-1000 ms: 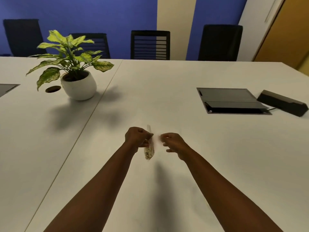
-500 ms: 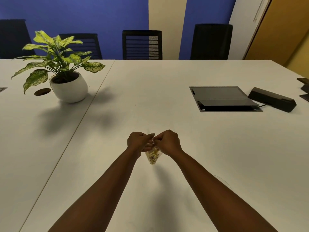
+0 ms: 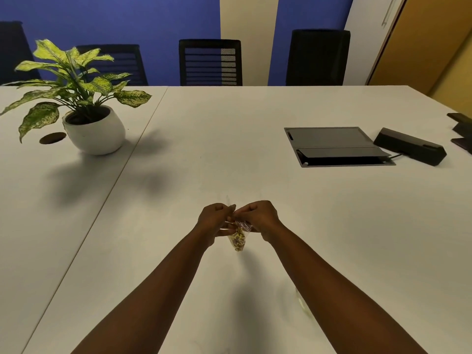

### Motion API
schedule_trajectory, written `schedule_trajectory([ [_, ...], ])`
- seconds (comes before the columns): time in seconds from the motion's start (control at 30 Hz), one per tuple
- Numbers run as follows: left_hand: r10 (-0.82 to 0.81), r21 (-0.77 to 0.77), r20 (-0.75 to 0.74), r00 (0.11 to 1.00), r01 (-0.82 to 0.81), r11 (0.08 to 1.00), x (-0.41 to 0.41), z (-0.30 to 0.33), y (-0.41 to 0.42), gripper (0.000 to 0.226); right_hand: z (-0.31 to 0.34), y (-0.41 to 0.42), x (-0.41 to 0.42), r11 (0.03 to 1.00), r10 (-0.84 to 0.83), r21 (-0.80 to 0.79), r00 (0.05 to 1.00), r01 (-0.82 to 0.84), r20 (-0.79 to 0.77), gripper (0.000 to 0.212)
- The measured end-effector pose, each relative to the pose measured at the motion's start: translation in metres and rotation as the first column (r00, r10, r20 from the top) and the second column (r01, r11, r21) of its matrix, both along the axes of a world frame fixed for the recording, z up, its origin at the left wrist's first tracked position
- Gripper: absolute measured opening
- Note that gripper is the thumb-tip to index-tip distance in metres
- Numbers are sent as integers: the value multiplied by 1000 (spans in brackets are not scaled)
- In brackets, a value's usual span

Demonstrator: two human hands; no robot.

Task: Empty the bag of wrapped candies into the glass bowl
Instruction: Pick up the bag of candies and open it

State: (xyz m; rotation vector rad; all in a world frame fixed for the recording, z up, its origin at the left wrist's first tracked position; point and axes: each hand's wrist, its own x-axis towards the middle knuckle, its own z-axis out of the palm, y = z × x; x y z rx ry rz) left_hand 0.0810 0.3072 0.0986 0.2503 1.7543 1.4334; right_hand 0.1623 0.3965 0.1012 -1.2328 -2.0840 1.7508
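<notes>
A small clear bag of wrapped candies [image 3: 238, 238] hangs above the white table [image 3: 229, 149], held at its top between both hands. My left hand [image 3: 215, 221] pinches the bag's top on the left side. My right hand [image 3: 259, 217] pinches it on the right, knuckles nearly touching the left hand. The yellowish candies sit bunched in the bag's lower end. A faint curved glass rim [image 3: 302, 304] shows just beside my right forearm; most of that glass object is hidden by the arm.
A potted plant in a white pot [image 3: 94, 131] stands at the far left, next to a round cable hole [image 3: 52, 137]. A grey cable hatch [image 3: 334, 146] and a black box [image 3: 410, 146] lie at the far right. Black chairs [image 3: 210, 62] line the far edge.
My right hand came in from apart and closed on the bag's top beside the left hand. Both hands now hold the bag a little lower in view.
</notes>
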Motion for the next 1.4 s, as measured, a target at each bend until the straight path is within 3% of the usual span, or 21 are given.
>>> schedule_trajectory([
  [0.17,-21,66,25,999,19,998,-1,-6,-1,26,5,7,4,971,44,-233,999,-48,-22,18],
  [0.3,-27,65,-32,999,29,997,-4,-8,1,26,3,10,4,963,40,-265,999,-44,-22,20],
  [0.43,-33,16,-136,990,36,999,-5,-12,4,26,-4,8,-2,1000,28,-12,999,-27,38,6],
  [0.53,-5,-13,-182,983,2,1000,-4,-15,5,25,-3,7,-3,981,15,190,997,-30,79,16],
  [0.77,-5,-67,-256,967,-12,998,-2,-18,11,30,-3,-2,-3,943,-10,333,997,-16,75,16],
  [0.83,-13,-60,-243,970,-2,998,-2,-18,11,30,-5,-1,-3,965,-22,261,998,7,54,13],
  [1.0,-40,57,-62,997,43,997,1,-12,8,32,-6,4,-3,980,-87,-179,996,86,2,14],
  [1.1,-45,83,-26,999,47,995,1,-10,8,31,-1,4,0,956,-83,-285,996,71,-32,19],
  [1.17,-53,55,-64,997,57,997,0,-10,7,30,-1,4,1,971,-68,-232,997,61,-23,20],
  [1.3,-86,-65,-173,981,76,995,1,-11,8,30,-2,0,2,998,-6,65,999,3,36,17],
  [1.4,-88,-74,-181,980,75,994,2,-12,9,32,1,-2,2,988,10,154,999,-15,32,16],
])
